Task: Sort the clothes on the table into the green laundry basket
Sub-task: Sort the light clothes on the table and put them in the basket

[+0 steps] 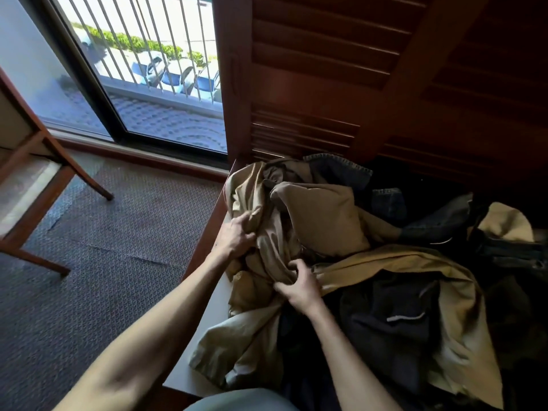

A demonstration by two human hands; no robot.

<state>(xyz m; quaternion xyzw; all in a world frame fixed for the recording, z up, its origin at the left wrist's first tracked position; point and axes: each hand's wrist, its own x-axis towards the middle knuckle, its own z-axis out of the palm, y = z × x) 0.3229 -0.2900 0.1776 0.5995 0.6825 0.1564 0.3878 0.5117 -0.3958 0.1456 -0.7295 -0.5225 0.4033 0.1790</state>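
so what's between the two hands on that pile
In the head view, only bunched tan fabric lies between the left hand and the right hand; both grip folds of it. No other garment separates them.

Left hand (235, 236) and right hand (299, 284) — both gripping tan garment (320, 221).

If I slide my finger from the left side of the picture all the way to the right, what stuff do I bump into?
Wooden chair → glass door → left hand gripping the tan cloth → right hand gripping it too → black garment → dark jeans.
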